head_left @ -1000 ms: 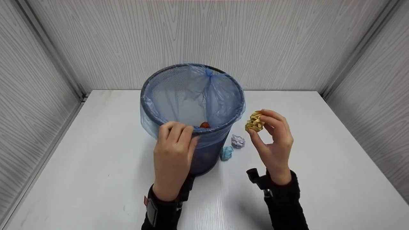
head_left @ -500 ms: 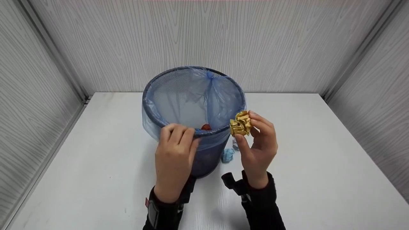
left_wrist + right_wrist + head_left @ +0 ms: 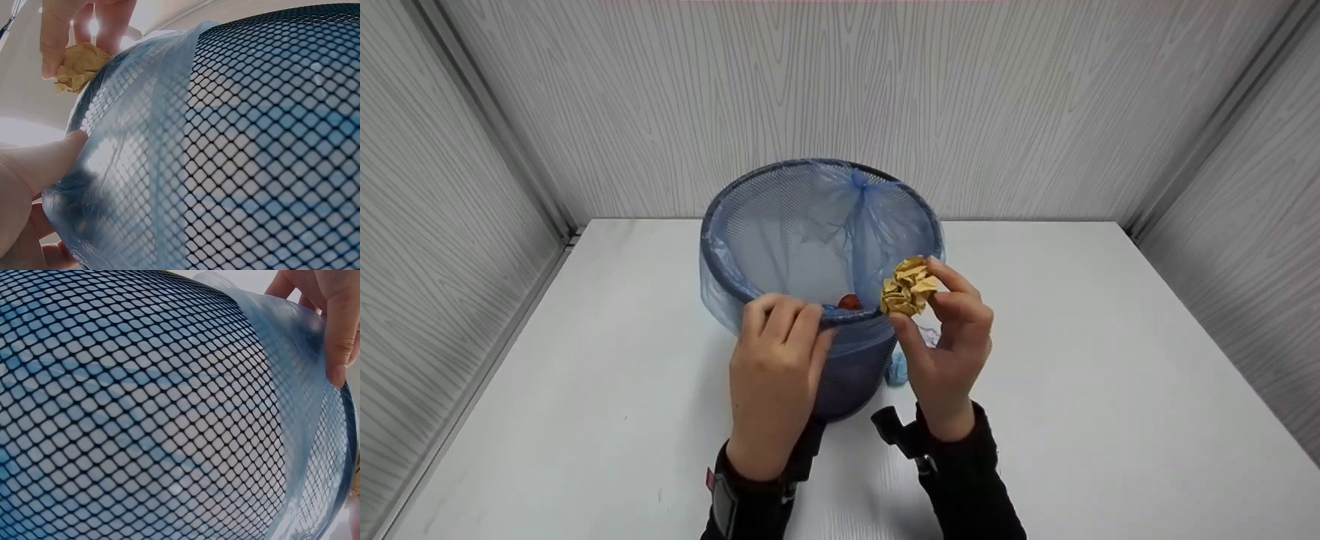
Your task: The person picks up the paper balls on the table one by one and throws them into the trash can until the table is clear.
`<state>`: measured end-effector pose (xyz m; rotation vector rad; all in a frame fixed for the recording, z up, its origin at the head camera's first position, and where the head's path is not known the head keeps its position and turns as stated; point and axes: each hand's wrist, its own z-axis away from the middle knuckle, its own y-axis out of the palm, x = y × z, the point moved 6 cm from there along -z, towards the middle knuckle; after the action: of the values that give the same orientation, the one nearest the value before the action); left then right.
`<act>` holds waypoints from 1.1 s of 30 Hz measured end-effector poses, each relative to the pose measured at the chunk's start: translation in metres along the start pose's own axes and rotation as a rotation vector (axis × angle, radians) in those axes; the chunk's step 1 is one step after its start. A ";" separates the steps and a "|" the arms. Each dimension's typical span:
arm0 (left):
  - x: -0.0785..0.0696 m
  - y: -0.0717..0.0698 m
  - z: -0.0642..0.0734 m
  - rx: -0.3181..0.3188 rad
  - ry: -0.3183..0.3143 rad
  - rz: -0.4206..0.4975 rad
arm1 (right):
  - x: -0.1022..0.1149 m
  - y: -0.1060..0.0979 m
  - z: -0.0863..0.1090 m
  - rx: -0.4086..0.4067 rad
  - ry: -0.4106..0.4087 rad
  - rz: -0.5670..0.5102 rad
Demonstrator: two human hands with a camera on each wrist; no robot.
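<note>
A dark wire-mesh wastebasket (image 3: pixel 840 386), lined with a thin blue plastic bag (image 3: pixel 718 300), stands mid-table with its mouth tipped towards me. My left hand (image 3: pixel 775 386) grips its front rim over the liner, thumb outside, as the left wrist view also shows. Between thumb and fingers my right hand (image 3: pixel 952 345) pinches a crumpled yellow paper ball (image 3: pixel 910 286) at the right front of the rim. Inside the basket lie an orange-red crumpled ball (image 3: pixel 850 301) and something blue, partly hidden by the rim. In the right wrist view, mesh fills most of the frame.
Beside the basket's base on the right, a light blue paper ball (image 3: pixel 898 369) and a whitish one (image 3: pixel 928 336) lie on the white table (image 3: pixel 1072 360), both partly covered by the right hand. Wood-grain panels (image 3: pixel 780 82) enclose the table at the back and sides.
My right hand has moved left with the yellow paper ball, from beside the basket to its rim. The left hand keeps its grip on the rim. The view has shifted slightly.
</note>
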<state>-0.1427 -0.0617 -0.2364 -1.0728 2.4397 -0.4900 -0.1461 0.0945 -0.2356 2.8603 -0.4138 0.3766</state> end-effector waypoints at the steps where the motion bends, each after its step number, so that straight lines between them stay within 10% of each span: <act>1: 0.000 0.000 0.000 0.000 -0.001 0.000 | 0.000 0.001 0.000 0.018 -0.004 0.023; 15: -0.001 0.000 0.000 0.006 0.006 -0.003 | -0.001 0.008 0.004 0.168 -0.021 0.244; 33: -0.002 0.000 0.000 -0.006 0.019 -0.012 | 0.001 0.009 0.005 0.184 -0.039 0.253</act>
<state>-0.1416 -0.0607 -0.2358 -1.0903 2.4546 -0.4993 -0.1468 0.0849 -0.2387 3.0030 -0.7916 0.4229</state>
